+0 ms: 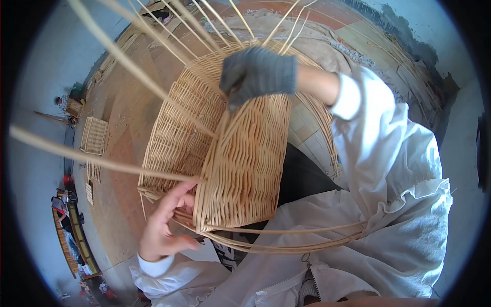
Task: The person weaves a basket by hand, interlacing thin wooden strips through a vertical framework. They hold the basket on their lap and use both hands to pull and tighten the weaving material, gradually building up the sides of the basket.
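Observation:
A half-woven wicker basket [245, 169] is tilted across my lap, its inside facing left. Long pale willow rods [148, 84] stick out from its rim toward the left and the far side. My right hand [258, 74], in a grey knitted glove, is closed at the far part of the rim, apparently on a willow rod; the glove hides the rod's grip point. My bare left hand [166, 220] grips the near left corner of the rim, index finger against a rod's base and thumb stretched out below. Several bent rods [286, 248] curve from the near end past my jacket.
Finished-looking wicker baskets [94, 135] stand on the brown floor [115, 179] at the left. Loose rods and a crumpled cloth [317, 51] lie beyond the basket. A wooden bench [71, 238] with things on it stands far left. Another person [62, 102] is at the upper left.

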The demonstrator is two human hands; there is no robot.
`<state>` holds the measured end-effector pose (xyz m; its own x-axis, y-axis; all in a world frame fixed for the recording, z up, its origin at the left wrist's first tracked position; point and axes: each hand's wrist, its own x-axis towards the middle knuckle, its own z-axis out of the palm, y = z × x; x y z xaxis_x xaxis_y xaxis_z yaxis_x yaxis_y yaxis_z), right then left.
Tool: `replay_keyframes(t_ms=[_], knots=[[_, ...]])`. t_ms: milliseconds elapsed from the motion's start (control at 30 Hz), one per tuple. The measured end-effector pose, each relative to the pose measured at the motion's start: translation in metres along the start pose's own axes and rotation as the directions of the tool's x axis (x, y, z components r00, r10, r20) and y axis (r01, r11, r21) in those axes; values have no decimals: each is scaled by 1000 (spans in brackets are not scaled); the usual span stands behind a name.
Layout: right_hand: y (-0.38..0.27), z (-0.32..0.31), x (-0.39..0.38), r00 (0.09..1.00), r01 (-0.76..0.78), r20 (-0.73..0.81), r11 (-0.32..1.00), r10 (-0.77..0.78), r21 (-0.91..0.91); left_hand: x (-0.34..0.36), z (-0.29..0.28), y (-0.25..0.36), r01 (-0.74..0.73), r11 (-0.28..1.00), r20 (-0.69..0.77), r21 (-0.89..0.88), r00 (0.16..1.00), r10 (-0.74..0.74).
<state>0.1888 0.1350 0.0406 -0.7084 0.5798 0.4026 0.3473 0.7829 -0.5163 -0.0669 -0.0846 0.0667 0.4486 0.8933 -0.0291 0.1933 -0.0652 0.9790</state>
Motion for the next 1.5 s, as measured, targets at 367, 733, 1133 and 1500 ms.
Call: replay_keyframes(t_ms=[367,733,1133,1500], knots=[[48,16,35,875,444,-8,807,-485,-390,105,-20,-19,202,978,-296,-53,932,-208],[58,-14,36,944,218,-295,395,144,892,130,-28,-20,157,986,-319,53,939,-132],[21,-40,110,593,544,-690,839,-414,-36,118,-30,-29,246,969,-368,-35,898,-241],[35,87,-3,755,317,-440,859,-486,-403,131,-47,-38,360,925,-322,-122,867,-380]])
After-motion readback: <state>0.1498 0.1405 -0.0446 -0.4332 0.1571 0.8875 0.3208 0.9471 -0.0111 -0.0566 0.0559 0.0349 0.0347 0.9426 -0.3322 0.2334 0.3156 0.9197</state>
